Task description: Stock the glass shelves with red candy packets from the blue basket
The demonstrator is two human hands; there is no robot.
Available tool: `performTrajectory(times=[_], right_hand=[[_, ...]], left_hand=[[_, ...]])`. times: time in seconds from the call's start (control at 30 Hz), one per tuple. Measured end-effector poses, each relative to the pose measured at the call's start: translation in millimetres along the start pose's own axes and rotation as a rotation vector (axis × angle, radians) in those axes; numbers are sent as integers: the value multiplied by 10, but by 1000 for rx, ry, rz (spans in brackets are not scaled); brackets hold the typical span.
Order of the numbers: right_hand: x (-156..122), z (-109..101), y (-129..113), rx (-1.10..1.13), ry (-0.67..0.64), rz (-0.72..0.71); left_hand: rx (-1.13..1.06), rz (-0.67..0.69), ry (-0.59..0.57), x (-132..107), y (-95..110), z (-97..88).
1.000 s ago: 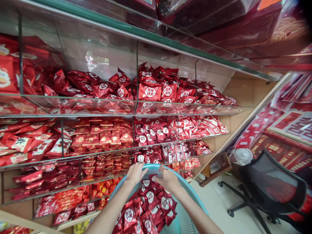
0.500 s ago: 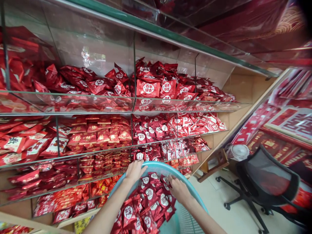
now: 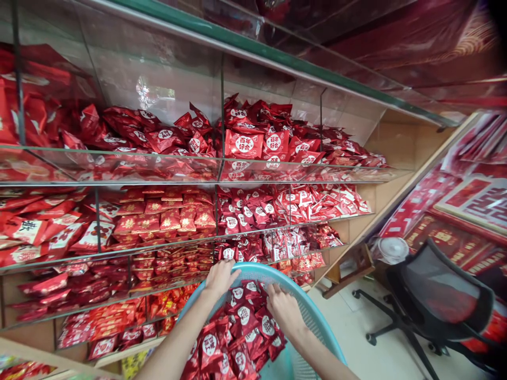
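My left hand (image 3: 221, 277) is closed over the far rim of a blue-green plastic basket (image 3: 317, 303), its thumb on the inner side and its fingertips hidden beyond the edge. Inside the basket lies a heap of small red packets (image 3: 244, 315) with white round labels. My right hand (image 3: 285, 310) reaches in from the right, its fingers curled down at the heap's far right edge. The fingertips are hidden, so what they pinch cannot be made out. The basket's right side shows bare wall and bottom.
Glass shelves (image 3: 166, 182) with thin dividers stand ahead, filled with red packets (image 3: 243, 143) in several designs. Above hangs a thick glass edge (image 3: 253, 45). To the right are a black office chair (image 3: 443, 295), a lidded white tub (image 3: 392, 249) and red goods (image 3: 475, 206).
My right hand has shifted a little left and its fingers are more curled over the packets. My left hand stays on the rim. The whole view has slid slightly right.
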State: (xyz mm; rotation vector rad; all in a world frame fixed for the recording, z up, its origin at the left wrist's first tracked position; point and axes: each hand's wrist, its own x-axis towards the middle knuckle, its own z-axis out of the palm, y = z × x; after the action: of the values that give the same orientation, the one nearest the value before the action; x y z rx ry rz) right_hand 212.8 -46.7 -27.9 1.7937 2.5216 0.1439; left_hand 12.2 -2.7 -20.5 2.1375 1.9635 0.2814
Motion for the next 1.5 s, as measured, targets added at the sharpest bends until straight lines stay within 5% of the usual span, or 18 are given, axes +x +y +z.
performTrajectory(times=[0.3, 0.5, 0.67, 0.77, 1.0, 1.5], right_hand=[[-63, -150, -48, 54, -55, -76], [146, -851, 123, 239, 101, -44], [641, -1497, 212, 354, 450, 34], [957, -1676, 195, 325, 483, 84], [1306, -1736, 79, 334, 223, 214], [1145, -1816, 134, 305, 236, 132]], left_hand=[[-2, -23, -6, -18, 12, -5], [9, 14, 37, 0, -25, 50], [-8, -18, 23, -14, -2, 23], [-18, -40, 9, -28, 13, 3], [-25, -15, 40, -16, -15, 40], [-1, 5, 44, 4, -29, 63]])
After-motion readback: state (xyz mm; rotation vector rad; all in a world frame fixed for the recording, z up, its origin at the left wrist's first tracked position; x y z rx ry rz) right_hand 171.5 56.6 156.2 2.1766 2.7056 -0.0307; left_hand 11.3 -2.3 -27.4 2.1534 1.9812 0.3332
